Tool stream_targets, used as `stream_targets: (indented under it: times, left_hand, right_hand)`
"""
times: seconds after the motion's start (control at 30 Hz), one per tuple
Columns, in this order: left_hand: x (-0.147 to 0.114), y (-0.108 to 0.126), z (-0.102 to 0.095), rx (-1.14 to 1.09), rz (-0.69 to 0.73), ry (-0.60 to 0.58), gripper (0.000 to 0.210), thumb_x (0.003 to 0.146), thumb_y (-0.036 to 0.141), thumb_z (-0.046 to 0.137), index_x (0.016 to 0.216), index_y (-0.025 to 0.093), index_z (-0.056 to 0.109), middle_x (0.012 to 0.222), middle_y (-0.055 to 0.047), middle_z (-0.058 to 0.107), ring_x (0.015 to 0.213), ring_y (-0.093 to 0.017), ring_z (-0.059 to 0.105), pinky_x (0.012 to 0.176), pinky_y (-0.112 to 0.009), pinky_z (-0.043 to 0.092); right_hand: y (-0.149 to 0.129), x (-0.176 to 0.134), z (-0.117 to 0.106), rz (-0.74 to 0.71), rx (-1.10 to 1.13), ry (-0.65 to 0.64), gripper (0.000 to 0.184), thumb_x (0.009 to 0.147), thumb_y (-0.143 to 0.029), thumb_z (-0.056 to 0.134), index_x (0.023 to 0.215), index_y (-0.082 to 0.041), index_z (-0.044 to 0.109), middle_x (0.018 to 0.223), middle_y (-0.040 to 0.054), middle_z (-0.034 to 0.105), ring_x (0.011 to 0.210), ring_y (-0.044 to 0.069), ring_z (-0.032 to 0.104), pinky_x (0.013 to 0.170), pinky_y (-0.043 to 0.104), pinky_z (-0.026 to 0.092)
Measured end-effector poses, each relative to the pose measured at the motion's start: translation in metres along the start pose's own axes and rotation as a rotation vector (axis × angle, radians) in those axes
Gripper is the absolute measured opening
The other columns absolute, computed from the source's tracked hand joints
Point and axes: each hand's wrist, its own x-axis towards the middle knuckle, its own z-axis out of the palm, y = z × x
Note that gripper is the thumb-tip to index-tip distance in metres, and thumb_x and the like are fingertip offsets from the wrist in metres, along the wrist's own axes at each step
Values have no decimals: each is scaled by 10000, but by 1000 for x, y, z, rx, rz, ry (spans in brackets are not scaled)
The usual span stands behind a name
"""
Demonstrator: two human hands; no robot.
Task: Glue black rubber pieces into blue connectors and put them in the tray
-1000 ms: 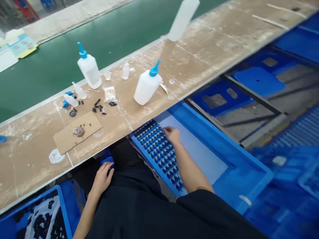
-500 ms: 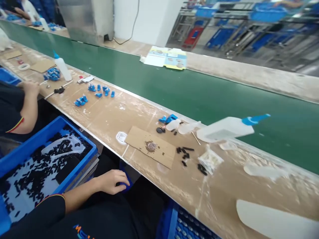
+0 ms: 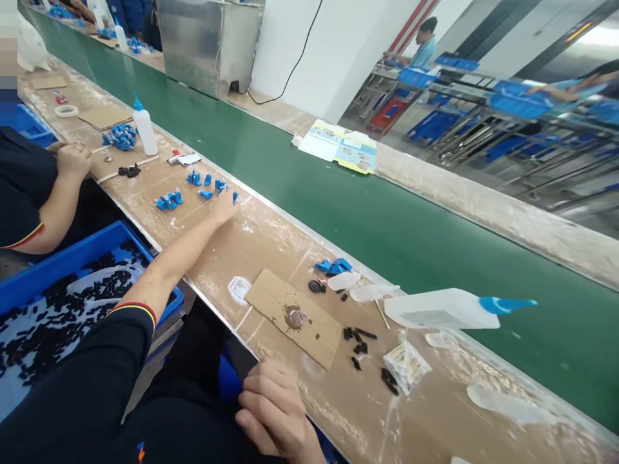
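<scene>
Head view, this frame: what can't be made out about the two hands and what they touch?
- Left hand: reaches among the small blue parts; its own back hides the fingertips, so a grip cannot be told.
- Right hand: curled at the bench edge; the fingers cover the palm.
- Glue bottle: blurred.

A single head-worn camera is looking forward and down along a brown workbench (image 3: 271, 238), facing leftward down the green conveyor belt (image 3: 338, 193). The person's own lap is sitting close below; shelving is lying far beyond.
</scene>
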Motion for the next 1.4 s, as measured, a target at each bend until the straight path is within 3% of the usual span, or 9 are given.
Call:
stream_targets:
  times: [0.3,0.37,0.47,0.57,0.7,0.9,1.03,1.17,1.4]
  left_hand:
    - [22,9,19,-103,17,82,105,908,228,626,944,137,590,1088,-170,624,1120,-301,544,1008,-446,387]
    - [11,22,23,-225,100,162,159,936,317,607,905,167,563,1056,-139,609,1068,-255,543,963,-381,412]
    - [-14,58,36,-713,129,113,282,957,461,546,871,194,524,921,-72,588,844,-173,573,715,-279,454]
    - [-50,103,46,-1283,34,-201,319,910,514,578,869,202,523,796,-21,575,652,-118,559,551,-234,411]
    - [-90,134,57,-1555,-100,-465,303,817,464,644,856,195,509,683,27,533,522,-72,484,470,-201,340]
    - [-115,124,80,-1331,-44,-483,554,501,393,896,797,172,483,591,94,459,461,-18,375,441,-168,251]
    - [-121,127,77,-1317,33,-545,571,522,477,898,759,150,495,599,81,469,474,-11,383,454,-175,273]
    - [-123,123,67,-1339,103,-592,615,587,658,813,767,154,510,532,79,451,463,-36,401,453,-187,284]
    - [-143,120,55,-1135,609,-585,415,877,548,652,893,134,624,728,-23,638,653,-94,587,649,-236,464]
  right_hand:
    - [54,-11,-156,262,-643,878,363,877,-402,563,556,-234,546,523,15,530,486,197,524,495,349,402]
    - [74,-21,-189,526,-728,836,297,833,-404,593,599,-222,602,561,21,580,541,193,546,542,337,420]
    - [103,-43,-213,863,-653,488,232,809,-397,618,744,-189,699,691,41,671,622,175,576,612,315,443]
    - [127,-68,-213,1055,-586,163,211,817,-334,601,834,-186,750,798,54,703,687,182,604,675,327,467]
    - [147,-88,-207,1078,-487,-62,238,781,-234,617,941,-201,789,946,74,699,797,202,646,764,341,511]
    - [163,-92,-201,1031,-387,-291,227,769,-306,602,862,-249,801,950,69,728,887,262,670,811,392,537]
    - [166,-93,-198,1153,-337,-294,236,749,-356,592,825,-233,778,875,63,757,760,249,688,685,370,548]
    - [149,-87,-200,1132,-361,-94,265,758,-444,654,827,-212,764,801,66,747,666,236,674,596,356,528]
    - [120,-16,-145,295,81,824,120,755,-217,813,798,-248,706,836,12,649,752,151,620,634,276,513]
